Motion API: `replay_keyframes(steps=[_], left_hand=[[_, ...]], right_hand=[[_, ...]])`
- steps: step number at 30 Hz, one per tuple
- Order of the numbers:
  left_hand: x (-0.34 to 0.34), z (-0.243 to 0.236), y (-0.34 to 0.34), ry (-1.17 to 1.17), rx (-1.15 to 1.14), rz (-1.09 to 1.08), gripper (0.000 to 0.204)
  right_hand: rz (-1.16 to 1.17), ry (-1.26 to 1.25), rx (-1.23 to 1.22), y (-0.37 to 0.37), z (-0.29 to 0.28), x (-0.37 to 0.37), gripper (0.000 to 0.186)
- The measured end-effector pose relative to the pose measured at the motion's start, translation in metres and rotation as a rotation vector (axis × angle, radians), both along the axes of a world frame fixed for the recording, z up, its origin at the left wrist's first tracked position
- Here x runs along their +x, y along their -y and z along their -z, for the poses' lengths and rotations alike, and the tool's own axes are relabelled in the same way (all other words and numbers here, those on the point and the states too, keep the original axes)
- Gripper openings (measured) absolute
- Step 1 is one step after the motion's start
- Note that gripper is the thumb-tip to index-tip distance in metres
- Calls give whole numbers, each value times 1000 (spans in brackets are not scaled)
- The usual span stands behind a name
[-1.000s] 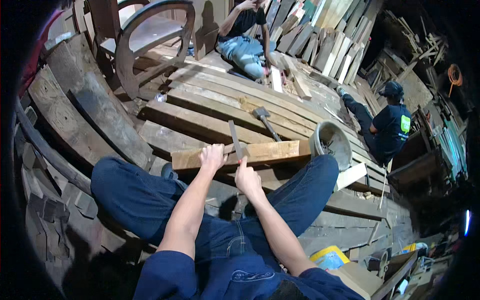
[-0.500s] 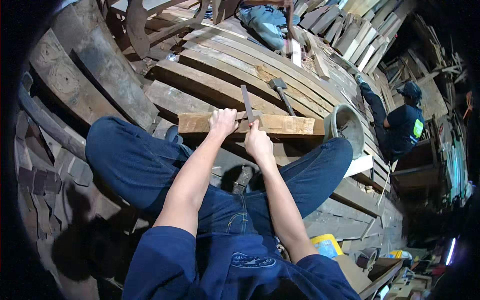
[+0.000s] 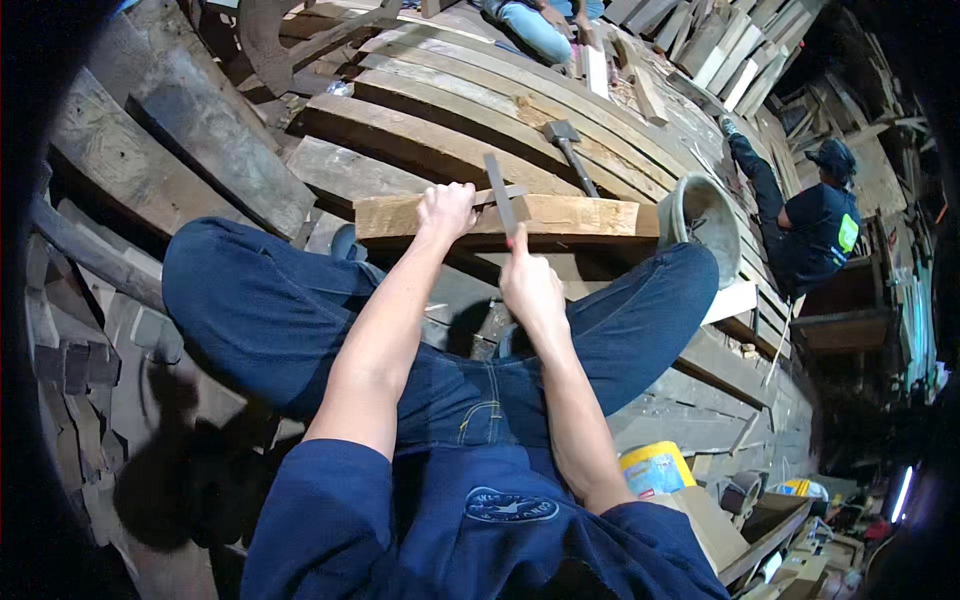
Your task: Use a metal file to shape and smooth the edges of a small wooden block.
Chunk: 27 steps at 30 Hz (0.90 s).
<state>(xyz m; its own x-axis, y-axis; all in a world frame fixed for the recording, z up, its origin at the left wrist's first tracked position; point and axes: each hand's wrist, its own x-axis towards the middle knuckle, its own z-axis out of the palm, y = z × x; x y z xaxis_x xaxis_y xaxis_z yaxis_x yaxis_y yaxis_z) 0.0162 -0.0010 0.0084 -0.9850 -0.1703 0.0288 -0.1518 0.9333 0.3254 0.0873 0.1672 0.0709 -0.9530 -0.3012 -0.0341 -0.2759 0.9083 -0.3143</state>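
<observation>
My left hand [image 3: 447, 212] is closed on a narrow flat strip [image 3: 490, 195] lying on the top edge of a light timber block [image 3: 570, 215]. My right hand [image 3: 532, 290] grips the red handle of a flat metal file [image 3: 498, 188], which crosses the strip at an angle, pointing away from me. I cannot make out whether the strip is wood or metal. The block spans the space between my bent knees. A long-handled tool with a dark square head [image 3: 562, 135] lies beyond it. A grey bucket [image 3: 722, 215] stands against my right knee.
Long planks [image 3: 430, 130] lie ahead and to the left. One person [image 3: 540, 30] sits at the top; another [image 3: 815, 230] sits at the right. Timber stacks [image 3: 725, 50] fill the back right. A yellow-rimmed container [image 3: 655, 468] and a cardboard piece [image 3: 700, 525] are by my right elbow.
My right hand has drawn the file back toward me. My left hand stays closed on the strip. The view has tilted, raising the surroundings in the frame.
</observation>
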Motion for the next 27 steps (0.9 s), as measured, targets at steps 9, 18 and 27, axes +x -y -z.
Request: replay_keyframes(steps=[9, 18, 27], left_hand=[[-7, 1, -6, -66, -26, 35, 18], [-13, 15, -4, -105, -54, 49, 24], [-6, 2, 2, -14, -43, 23, 29]], right_hand=[[-6, -29, 16, 12, 10, -57, 48], [-7, 49, -57, -23, -16, -7, 53], [-14, 10, -162, -21, -6, -9, 45]])
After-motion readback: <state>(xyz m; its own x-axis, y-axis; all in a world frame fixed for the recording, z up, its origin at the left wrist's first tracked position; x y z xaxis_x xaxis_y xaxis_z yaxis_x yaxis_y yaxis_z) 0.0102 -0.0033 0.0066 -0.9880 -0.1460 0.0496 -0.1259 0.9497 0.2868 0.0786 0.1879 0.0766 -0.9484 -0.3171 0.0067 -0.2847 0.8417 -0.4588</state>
